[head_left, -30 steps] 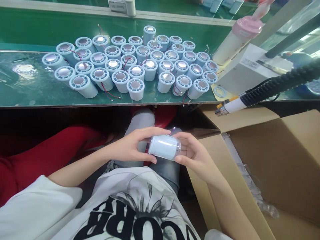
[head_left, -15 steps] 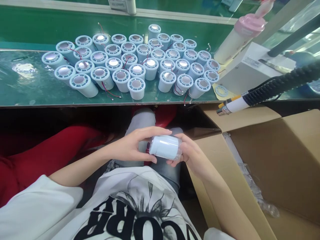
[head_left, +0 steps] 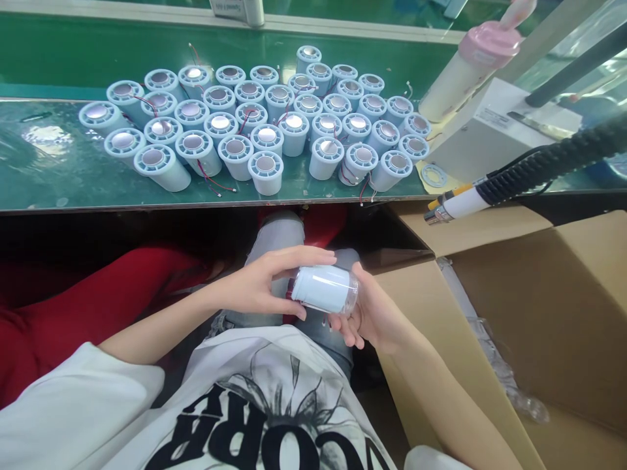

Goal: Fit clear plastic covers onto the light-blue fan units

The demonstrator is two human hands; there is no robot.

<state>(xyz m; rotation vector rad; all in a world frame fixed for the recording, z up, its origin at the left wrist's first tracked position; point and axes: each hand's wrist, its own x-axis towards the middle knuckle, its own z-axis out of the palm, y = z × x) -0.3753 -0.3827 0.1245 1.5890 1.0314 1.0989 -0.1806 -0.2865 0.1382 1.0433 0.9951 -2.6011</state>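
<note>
Left hand (head_left: 255, 287) pinches the pale blue cylinder (head_left: 323, 288) between thumb and extended fingers, held sideways over the lap, below the green workbench (head_left: 59, 176). Right hand (head_left: 375, 313) cups the cylinder's clear end, fingers loosely curled beneath.

The white T-shirt (head_left: 255, 418) bears large black letters, of which "ORP" reads, seen upside down.

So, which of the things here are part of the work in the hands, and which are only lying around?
In the work:
- pale blue cylinder, lying sideways, held by left hand and right hand
- batch of same cylinders, standing on the green bench

Lying about:
- pink-capped bottle
- hanging tool on a coiled cable
- open cardboard box
- white ring
</note>
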